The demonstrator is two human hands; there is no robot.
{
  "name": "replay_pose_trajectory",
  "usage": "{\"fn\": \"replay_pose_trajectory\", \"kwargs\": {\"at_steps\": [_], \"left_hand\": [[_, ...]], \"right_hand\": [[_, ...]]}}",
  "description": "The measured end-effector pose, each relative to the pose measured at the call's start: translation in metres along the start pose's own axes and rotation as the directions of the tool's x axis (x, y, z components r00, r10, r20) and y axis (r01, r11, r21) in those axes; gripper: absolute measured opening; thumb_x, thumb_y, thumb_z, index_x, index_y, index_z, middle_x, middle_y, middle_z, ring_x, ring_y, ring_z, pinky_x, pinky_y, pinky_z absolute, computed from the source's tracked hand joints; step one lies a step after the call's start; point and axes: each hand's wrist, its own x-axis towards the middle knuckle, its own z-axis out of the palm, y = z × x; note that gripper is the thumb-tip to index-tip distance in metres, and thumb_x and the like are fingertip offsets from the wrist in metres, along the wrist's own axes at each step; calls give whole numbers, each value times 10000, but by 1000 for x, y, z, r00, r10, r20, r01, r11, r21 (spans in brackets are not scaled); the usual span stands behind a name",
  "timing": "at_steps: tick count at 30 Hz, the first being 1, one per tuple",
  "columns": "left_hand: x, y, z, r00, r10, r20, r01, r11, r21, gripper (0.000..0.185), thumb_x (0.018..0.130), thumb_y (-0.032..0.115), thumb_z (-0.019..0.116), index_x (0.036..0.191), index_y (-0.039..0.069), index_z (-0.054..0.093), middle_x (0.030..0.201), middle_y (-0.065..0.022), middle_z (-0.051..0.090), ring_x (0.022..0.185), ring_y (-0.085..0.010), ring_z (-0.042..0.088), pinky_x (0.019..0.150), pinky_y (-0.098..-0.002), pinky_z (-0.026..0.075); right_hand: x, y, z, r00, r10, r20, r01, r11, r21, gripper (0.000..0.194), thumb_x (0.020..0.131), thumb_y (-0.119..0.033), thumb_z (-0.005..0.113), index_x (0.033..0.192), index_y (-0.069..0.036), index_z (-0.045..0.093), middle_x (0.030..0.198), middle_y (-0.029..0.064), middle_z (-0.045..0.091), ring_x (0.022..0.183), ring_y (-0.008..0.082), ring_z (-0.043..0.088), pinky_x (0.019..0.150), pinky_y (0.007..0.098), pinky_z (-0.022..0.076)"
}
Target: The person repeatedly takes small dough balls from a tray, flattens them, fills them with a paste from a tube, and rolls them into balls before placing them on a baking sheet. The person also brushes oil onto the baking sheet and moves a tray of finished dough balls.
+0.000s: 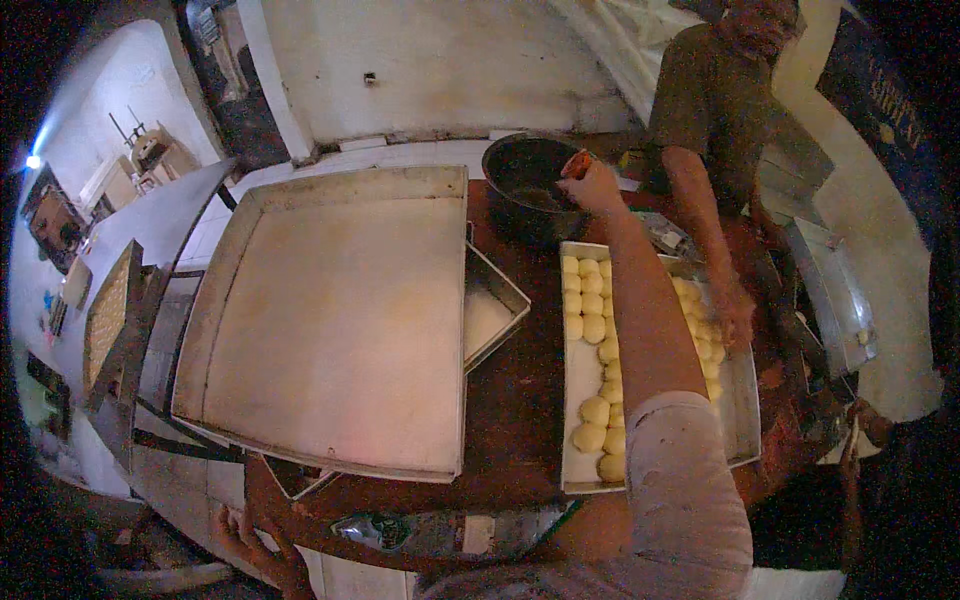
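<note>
My right arm stretches across the tray of dough balls. At the near rim of a black basin (525, 169), my right hand (592, 186) grips a small reddish object (576, 163), perhaps a cup; its shape is partly hidden by my fingers. Low at the left, my left hand (259, 551) hangs by the table edge with fingers apart and nothing in it. Round pale-yellow dough balls (592, 412) sit in rows in a shallow metal tray (581, 367); my forearm hides the tray's middle. Left of it lies a large, bare, shallow metal baking tray (337, 322).
Across the table stands a person (709, 97), one hand (735, 311) over the dough balls. Another metal tray (495, 311) sticks out askew beneath the large one. A plastic bag (375, 529) lies near the front edge. A filled tray (109, 322) stands far left.
</note>
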Motion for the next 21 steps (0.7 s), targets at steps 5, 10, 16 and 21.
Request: {"fn": "replay_pose_trajectory", "kwargs": {"at_steps": [5,10,16,21], "left_hand": [[-6,12,-9,997,39,64,-41,998,39,337,918,220,531,1189,20,518,1331,-225,361,1249,-382,348,1004,-517,311],[5,26,-15,995,94,44,-95,995,28,327,919,207,528,1181,11,518,1325,-226,364,1247,-381,350,1004,-510,316],[-4,16,-13,995,12,96,-10,1000,-18,320,920,190,527,1171,-8,511,1319,-221,367,1244,-373,354,1007,-496,321],[-4,10,9,993,119,-2,-116,962,-247,318,911,201,535,1149,-11,530,1312,-214,374,1233,-366,371,994,-492,341]], "right_hand": [[28,33,52,972,-23,234,38,998,-58,314,726,-131,615,1036,-90,645,931,174,665,888,318,637,818,402,484],[44,41,59,851,-148,504,317,910,-268,398,746,-33,498,1121,-75,627,1054,177,643,964,327,622,872,383,473],[-79,2,-39,984,-173,-47,179,967,182,212,831,-162,594,990,-35,654,960,142,666,851,257,640,804,345,489],[-239,-23,-86,828,6,561,-36,998,43,176,815,-183,633,902,-32,661,946,127,663,805,251,632,763,352,490]]}}
